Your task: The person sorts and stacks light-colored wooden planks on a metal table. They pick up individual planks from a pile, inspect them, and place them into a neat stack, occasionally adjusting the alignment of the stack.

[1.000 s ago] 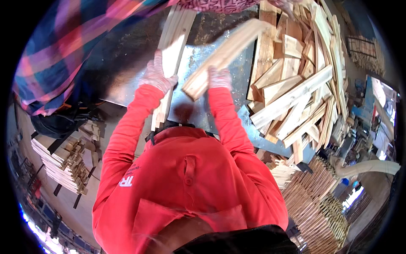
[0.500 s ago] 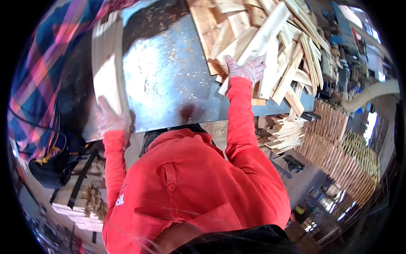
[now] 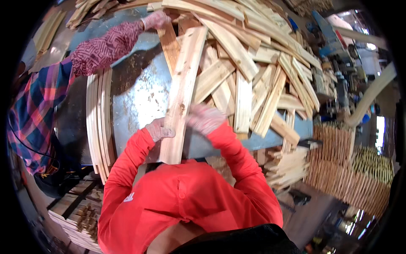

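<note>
A long pale wooden board (image 3: 184, 72) with a few knots slants in front of me, its near end close to my chest. My left hand (image 3: 159, 129), in a thin glove, grips its left edge, the thumb lying over the top face. Motion smears my gloved right hand (image 3: 208, 120) at the board's right edge; whether its fingers touch the wood I cannot tell. To the right and beyond, a loose heap of wooden boards (image 3: 243, 103) lies crisscrossed on the metal table (image 3: 137, 103).
Several slats stand side by side in a row (image 3: 99, 122) at the table's left. A co-worker's gloved hand (image 3: 155, 20) reaches to the heap's far left. Wood stacks (image 3: 334, 173) rise at right, others (image 3: 74, 216) at lower left. A pale hose (image 3: 372, 95) curves at far right.
My left hand has left the slats and moved right onto a board now in front of me. My right hand has come nearer from the heap. The co-worker's arm now reaches across the table.
</note>
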`<state>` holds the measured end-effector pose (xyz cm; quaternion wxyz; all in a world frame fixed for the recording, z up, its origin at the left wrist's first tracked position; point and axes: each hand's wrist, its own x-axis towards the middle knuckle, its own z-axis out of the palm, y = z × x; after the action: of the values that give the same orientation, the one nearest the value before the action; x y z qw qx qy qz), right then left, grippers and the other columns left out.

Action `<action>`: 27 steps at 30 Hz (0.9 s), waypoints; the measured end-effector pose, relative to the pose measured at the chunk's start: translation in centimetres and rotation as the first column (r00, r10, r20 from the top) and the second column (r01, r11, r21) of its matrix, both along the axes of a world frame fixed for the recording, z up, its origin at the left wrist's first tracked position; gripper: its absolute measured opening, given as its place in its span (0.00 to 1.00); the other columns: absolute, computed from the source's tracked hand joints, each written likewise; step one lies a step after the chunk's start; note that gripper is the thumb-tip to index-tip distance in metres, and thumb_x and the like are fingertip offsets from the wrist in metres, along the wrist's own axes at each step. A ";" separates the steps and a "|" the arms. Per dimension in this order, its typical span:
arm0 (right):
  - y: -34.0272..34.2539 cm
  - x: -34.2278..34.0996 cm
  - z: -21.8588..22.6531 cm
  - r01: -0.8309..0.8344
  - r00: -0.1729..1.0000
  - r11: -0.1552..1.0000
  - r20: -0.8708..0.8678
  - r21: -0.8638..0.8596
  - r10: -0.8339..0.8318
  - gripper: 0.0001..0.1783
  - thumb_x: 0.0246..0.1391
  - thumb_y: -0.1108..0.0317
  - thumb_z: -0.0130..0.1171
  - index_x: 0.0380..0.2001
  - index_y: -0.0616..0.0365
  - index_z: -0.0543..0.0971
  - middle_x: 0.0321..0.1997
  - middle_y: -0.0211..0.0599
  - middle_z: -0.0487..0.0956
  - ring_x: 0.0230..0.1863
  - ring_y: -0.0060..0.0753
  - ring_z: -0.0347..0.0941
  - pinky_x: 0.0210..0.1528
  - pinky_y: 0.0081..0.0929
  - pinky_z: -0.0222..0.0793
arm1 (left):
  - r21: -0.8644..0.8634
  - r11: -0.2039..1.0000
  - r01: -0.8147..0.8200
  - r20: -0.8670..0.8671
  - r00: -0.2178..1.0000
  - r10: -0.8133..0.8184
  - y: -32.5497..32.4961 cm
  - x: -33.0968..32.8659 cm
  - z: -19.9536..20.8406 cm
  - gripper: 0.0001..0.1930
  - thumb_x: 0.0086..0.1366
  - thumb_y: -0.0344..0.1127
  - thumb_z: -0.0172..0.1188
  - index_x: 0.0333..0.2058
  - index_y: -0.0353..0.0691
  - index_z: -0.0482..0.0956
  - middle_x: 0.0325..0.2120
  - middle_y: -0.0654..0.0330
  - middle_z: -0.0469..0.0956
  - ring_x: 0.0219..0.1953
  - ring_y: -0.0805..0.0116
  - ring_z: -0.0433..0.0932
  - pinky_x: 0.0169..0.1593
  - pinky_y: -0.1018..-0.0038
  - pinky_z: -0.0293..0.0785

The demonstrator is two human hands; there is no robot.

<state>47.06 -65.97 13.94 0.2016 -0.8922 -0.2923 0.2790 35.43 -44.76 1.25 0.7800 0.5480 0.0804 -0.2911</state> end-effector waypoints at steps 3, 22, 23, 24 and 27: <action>-4.5 12.4 -0.8 0.245 0.497 0.968 0.851 0.049 -0.169 0.60 0.40 0.33 0.62 0.68 0.58 0.52 0.68 0.56 0.59 0.67 0.57 0.56 0.68 0.47 0.49 | 0.125 0.961 -0.248 0.115 0.965 0.234 -2.1 -0.1 1.6 0.30 0.53 0.31 0.67 0.56 0.35 0.70 0.42 0.63 0.79 0.43 0.73 0.76 0.50 0.74 0.72; -4.0 5.5 0.5 0.242 0.956 0.970 0.162 0.028 -0.244 0.47 0.51 0.44 0.60 0.64 0.66 0.58 0.57 0.61 0.70 0.59 0.54 0.68 0.62 0.38 0.61 | -0.122 0.813 -0.570 0.058 0.813 0.579 -9.1 1.6 2.4 0.29 0.58 0.51 0.64 0.52 0.35 0.73 0.43 0.59 0.79 0.43 0.67 0.77 0.49 0.72 0.73; -4.6 8.2 -0.9 0.341 0.822 0.885 0.356 0.318 -0.445 0.47 0.50 0.49 0.63 0.64 0.69 0.56 0.60 0.63 0.67 0.61 0.55 0.66 0.64 0.38 0.58 | -0.083 0.820 -0.567 0.067 0.818 0.572 -9.0 0.9 0.8 0.30 0.57 0.51 0.65 0.52 0.35 0.73 0.43 0.58 0.79 0.44 0.67 0.78 0.49 0.71 0.73; -5.2 10.9 -2.2 0.320 0.642 0.769 0.470 0.553 -0.605 0.48 0.49 0.54 0.65 0.64 0.72 0.54 0.62 0.65 0.64 0.63 0.56 0.63 0.66 0.37 0.56 | -0.040 0.824 -0.565 0.061 0.822 0.566 -9.1 -0.2 0.0 0.31 0.57 0.51 0.65 0.52 0.34 0.73 0.44 0.58 0.78 0.44 0.67 0.78 0.49 0.70 0.74; -1.5 17.9 -3.2 0.793 0.526 0.497 0.015 0.352 -0.851 0.60 0.41 0.48 0.71 0.66 0.70 0.48 0.66 0.63 0.60 0.65 0.58 0.61 0.66 0.35 0.56 | -0.025 0.871 -0.491 -0.042 0.871 0.490 -9.2 -0.8 3.4 0.30 0.56 0.44 0.67 0.54 0.35 0.72 0.45 0.58 0.77 0.45 0.69 0.76 0.50 0.70 0.73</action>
<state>64.91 -67.52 10.79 0.4157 -0.9023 0.1135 0.0153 34.64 -54.00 4.63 0.8362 0.4911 0.2251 -0.0945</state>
